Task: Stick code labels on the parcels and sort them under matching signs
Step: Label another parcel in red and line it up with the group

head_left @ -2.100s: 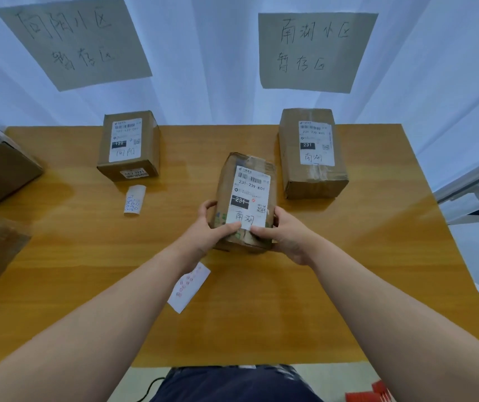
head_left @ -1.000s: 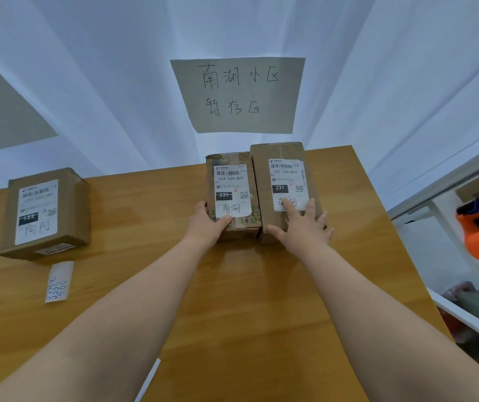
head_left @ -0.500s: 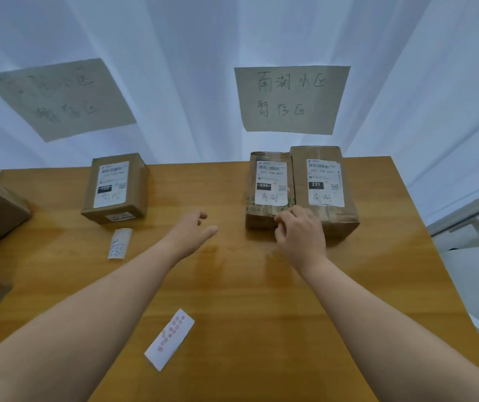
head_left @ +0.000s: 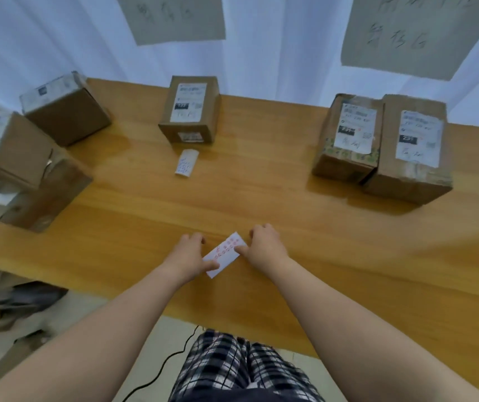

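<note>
A white sheet of red code labels (head_left: 224, 253) lies flat on the wooden table (head_left: 261, 198) near its front edge. My left hand (head_left: 189, 256) presses its near-left end and my right hand (head_left: 265, 245) pinches its far-right edge. Two brown parcels (head_left: 348, 137) (head_left: 412, 149) stand side by side under the right paper sign (head_left: 418, 33). One parcel (head_left: 190, 110) sits under the left sign (head_left: 174, 17), with a sheet of blue labels (head_left: 186, 163) in front of it.
Several more brown parcels (head_left: 67, 107) (head_left: 9, 152) are piled at the table's left end. White curtains hang behind the table. A black cable (head_left: 162, 369) runs on the floor by my legs, and dark clutter lies on the floor at the left.
Both hands have pulled back from the two right-hand parcels to the front of the table and now hold the red label sheet. The view has tilted down and left.
</note>
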